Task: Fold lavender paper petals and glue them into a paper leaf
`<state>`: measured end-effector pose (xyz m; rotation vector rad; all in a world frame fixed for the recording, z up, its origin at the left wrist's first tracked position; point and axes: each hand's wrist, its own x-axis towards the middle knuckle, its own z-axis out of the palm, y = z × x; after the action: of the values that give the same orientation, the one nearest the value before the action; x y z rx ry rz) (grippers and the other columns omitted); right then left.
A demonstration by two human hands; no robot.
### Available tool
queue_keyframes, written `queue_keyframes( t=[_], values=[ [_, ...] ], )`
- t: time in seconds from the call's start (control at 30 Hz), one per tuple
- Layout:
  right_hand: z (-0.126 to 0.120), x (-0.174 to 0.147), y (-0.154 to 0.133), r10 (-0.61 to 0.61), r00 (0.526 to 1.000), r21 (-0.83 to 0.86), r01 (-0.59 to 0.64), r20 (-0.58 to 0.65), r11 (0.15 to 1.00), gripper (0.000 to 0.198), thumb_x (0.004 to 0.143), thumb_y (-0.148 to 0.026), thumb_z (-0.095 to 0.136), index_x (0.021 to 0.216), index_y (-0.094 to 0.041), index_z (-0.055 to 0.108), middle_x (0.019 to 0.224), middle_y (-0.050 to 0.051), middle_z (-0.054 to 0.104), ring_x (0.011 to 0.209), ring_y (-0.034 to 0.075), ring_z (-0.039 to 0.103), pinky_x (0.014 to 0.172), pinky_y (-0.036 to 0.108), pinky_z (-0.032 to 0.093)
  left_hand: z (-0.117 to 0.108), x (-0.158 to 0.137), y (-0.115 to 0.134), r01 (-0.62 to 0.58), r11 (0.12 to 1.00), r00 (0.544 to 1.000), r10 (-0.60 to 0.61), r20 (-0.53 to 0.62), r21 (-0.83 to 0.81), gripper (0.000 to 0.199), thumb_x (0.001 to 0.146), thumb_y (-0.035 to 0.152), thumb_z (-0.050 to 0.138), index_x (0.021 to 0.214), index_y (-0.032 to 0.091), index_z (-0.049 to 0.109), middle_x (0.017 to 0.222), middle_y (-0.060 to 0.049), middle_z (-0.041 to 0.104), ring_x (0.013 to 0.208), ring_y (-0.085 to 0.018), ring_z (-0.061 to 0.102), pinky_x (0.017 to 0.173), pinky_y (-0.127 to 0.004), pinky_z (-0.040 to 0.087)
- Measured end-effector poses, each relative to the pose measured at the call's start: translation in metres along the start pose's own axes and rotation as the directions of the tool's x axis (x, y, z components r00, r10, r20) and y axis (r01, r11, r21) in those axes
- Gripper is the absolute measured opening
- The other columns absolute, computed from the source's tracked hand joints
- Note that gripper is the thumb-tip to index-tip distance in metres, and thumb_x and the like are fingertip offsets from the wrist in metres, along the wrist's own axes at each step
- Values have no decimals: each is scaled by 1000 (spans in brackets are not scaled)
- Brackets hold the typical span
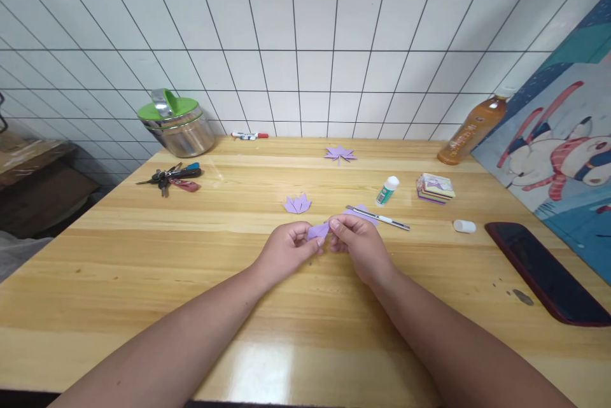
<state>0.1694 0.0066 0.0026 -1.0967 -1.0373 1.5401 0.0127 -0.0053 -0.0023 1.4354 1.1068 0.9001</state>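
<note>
Between my two hands is a small folded piece of purple paper (317, 231), held just over the table. My left hand (289, 246) pinches its left side between thumb and fingers. At its right corner, the thumb and fingertips of my right hand (360, 242) close on it. Just beyond my left hand lies a purple paper piece with pointed petals (297, 204). Past my right hand, a slim silver pen-like tool (379, 218) rests across another purple paper sheet (365, 214), partly covered. Farther back is a purple paper leaf shape (340, 154).
A glue stick (387, 191) stands uncapped, its white cap (464, 226) lying to the right. Around them are a paper stack (435, 188), a phone (548, 271) and a tea bottle (472, 131). Keys (172, 177), a green-lidded metal pot (179, 125) and a marker (249, 136) sit left.
</note>
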Motion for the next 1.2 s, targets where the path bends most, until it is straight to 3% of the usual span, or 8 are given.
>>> queue_keyframes(
  t=[0.13,0.27,0.43,0.57,0.8,0.97,1.1,1.2],
  values=[
    [2,1,2,3,999,8,-2,-37,1000,31,64,-46,70,69,-16,63,55,-2,53,51,9,49,49,22,47,3,1,2,-23,995,999,26,25,-93,27,77,41,59,85,15,65,86,-6,71,81,-19,65,74,-28,48],
    [3,0,0,10,999,-20,-11,-44,1000,32,64,-47,70,72,-16,65,65,0,59,53,8,50,49,22,48,2,1,4,33,999,998,-34,-44,-37,26,75,42,62,74,16,64,71,-3,70,71,-17,65,68,-27,49],
    [3,-1,1,38,999,-82,-39,-13,996,34,59,-45,74,74,-16,64,63,0,62,56,12,58,51,23,47,0,2,2,57,996,997,-60,-40,-73,28,73,44,64,78,16,64,74,-3,71,73,-19,66,69,-28,50],
    [1,1,3,2,1000,-67,-4,-24,998,33,55,-43,77,65,-15,63,57,-1,59,51,9,53,52,23,47,0,1,2,61,996,997,-63,-36,-60,28,72,43,64,77,16,64,71,-2,70,71,-18,66,68,-27,50],
    [-3,1,0,87,995,4,-88,47,996,29,61,-43,73,67,-15,66,55,-2,56,51,8,49,53,23,47,0,1,5,80,993,996,-83,-25,-92,27,73,41,64,81,15,66,75,-4,71,73,-17,65,69,-26,48],
    [-5,1,-1,45,997,-94,-38,65,995,34,67,-45,68,88,-18,66,70,0,59,58,10,54,52,24,49,-2,0,1,87,996,995,-88,-38,-24,25,74,40,63,79,15,65,73,-4,71,72,-18,66,66,-27,48],
    [-8,3,0,-62,998,-261,63,12,963,33,65,-48,69,70,-16,61,61,-1,55,53,10,51,49,23,48,0,-1,1,64,998,997,-63,-46,17,22,75,38,63,74,15,63,74,-4,71,74,-19,67,64,-26,48],
    [-9,5,2,-67,997,-259,57,-28,964,35,65,-50,68,64,-17,56,55,-3,53,47,9,49,48,23,48,0,0,2,18,997,997,-23,-70,-68,21,74,36,65,75,15,63,78,-4,71,78,-19,67,70,-26,49]
  ],
)
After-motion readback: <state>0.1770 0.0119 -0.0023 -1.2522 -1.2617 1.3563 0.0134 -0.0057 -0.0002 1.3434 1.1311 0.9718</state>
